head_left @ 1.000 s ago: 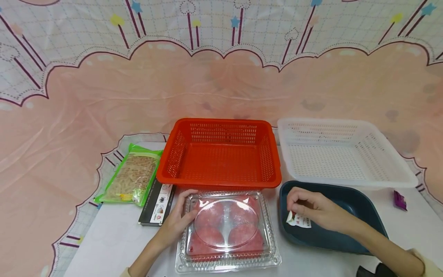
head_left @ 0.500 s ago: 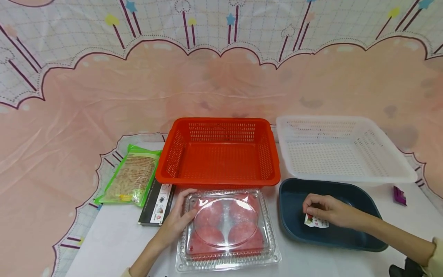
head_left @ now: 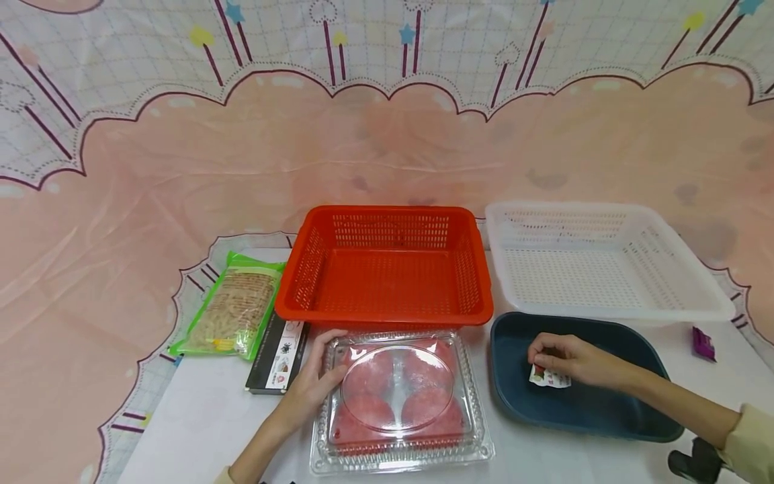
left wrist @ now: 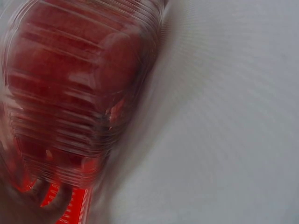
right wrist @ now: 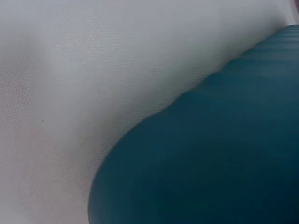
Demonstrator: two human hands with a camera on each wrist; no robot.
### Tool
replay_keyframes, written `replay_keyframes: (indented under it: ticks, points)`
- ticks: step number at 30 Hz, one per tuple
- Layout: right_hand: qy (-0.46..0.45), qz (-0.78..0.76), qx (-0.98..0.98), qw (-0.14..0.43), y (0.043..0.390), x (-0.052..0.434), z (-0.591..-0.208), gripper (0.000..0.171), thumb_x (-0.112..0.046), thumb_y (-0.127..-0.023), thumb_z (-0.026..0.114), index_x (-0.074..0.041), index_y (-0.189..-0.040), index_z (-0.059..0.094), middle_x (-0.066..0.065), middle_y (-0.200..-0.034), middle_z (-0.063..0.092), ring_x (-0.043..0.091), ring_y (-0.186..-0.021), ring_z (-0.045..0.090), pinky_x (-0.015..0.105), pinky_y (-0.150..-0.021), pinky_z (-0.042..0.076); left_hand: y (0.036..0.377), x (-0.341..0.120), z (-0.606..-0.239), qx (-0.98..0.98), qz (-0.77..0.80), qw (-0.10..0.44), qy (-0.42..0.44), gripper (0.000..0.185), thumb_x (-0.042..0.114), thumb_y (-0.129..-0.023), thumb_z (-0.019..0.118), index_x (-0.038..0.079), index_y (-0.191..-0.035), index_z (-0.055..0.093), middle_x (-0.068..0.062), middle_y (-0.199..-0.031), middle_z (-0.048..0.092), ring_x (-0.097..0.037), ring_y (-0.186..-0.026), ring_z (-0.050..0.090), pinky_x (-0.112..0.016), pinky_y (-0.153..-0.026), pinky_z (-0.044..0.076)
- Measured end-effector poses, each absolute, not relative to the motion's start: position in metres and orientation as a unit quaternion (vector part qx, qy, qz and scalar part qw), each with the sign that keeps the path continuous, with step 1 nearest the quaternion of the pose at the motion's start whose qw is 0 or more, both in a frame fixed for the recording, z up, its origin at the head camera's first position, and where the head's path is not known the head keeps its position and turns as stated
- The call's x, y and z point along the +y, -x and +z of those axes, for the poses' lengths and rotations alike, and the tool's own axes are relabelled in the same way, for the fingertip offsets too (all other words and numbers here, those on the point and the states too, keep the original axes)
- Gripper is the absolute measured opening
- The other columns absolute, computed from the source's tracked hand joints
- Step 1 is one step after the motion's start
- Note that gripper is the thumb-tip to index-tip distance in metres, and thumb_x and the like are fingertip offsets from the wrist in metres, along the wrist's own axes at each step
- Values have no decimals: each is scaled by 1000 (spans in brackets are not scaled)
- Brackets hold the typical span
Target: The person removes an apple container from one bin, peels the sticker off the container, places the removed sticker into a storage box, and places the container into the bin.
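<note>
My left hand point(head_left: 310, 384) grips the upper left corner of a clear plastic clamshell box point(head_left: 396, 457), thumb on the lid and fingers round the edge. Red round contents show through the lid. In the left wrist view the box's ribbed side point(left wrist: 60, 112) fills the upper left, with fingers point(left wrist: 58, 203) bent at its far end. My right hand point(head_left: 583, 363) pinches a small white packet point(head_left: 550, 378) with red print over the dark blue tray point(head_left: 605, 423). The fingertips cover the packet's upper end. Only the tray's outer wall point(right wrist: 205, 158) and white table show in the right wrist view.
A red perforated basket point(head_left: 387, 317) stands behind the box, a white basket point(head_left: 617, 312) behind the tray. On the left, a green-edged bag point(head_left: 232, 309) overlaps a black book-like box point(head_left: 275, 366). A purple wrapped sweet point(head_left: 703, 344) lies at right.
The right hand has moved right with the packet, from the tray's left end towards its middle, then nearly stopped. My left hand stays at the clamshell box.
</note>
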State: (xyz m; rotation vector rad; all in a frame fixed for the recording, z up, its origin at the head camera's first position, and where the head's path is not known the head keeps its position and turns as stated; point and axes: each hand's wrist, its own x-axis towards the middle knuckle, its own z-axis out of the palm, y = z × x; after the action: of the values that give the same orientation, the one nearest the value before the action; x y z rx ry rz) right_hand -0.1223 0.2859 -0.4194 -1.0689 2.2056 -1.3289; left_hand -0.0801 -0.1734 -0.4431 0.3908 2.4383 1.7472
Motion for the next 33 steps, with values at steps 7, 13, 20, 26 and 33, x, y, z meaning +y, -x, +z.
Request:
replay_keyframes:
  ticks: [7, 13, 20, 26, 33]
  points:
    - [365, -476, 777, 192, 125, 288, -435, 14, 4, -98, 46, -3, -102, 58, 10, -84, 58, 12, -70, 53, 23, -55, 45, 80, -173, -443, 805, 577, 53, -130, 47, 20, -96, 51, 23, -139, 35, -15, -134, 46, -26, -118, 44, -51, -98, 37]
    - [353, -454, 798, 178, 123, 288, -443, 14, 0, -98, 48, -5, -101, 60, 8, -85, 58, 7, -73, 53, 21, -59, 46, 80, -173, -444, 808, 572, 51, -131, 46, 20, -96, 51, 24, -139, 35, -14, -135, 46, -24, -120, 44, -52, -100, 35]
    - [344, -443, 815, 144, 119, 285, -447, 12, -1, -97, 51, -7, -97, 62, 5, -86, 58, 6, -76, 51, 21, -61, 45, 80, -173, -444, 809, 572, 52, -128, 46, 22, -96, 51, 24, -139, 35, -14, -136, 45, -31, -122, 42, -54, -100, 36]
    - [360, -407, 835, 87, 115, 283, -453, 15, 0, -94, 55, -13, -96, 63, -1, -88, 58, 3, -80, 50, 20, -65, 44, 81, -173, -444, 809, 571, 51, -129, 46, 22, -96, 50, 25, -139, 35, -14, -136, 46, -32, -123, 42, -55, -100, 35]
    - [367, -399, 838, 67, 113, 282, -455, 17, 1, -93, 57, -15, -98, 63, -3, -89, 58, 3, -78, 51, 19, -65, 44, 80, -173, -444, 810, 569, 51, -128, 46, 22, -96, 50, 24, -139, 35, -14, -134, 47, -30, -121, 43, -52, -99, 36]
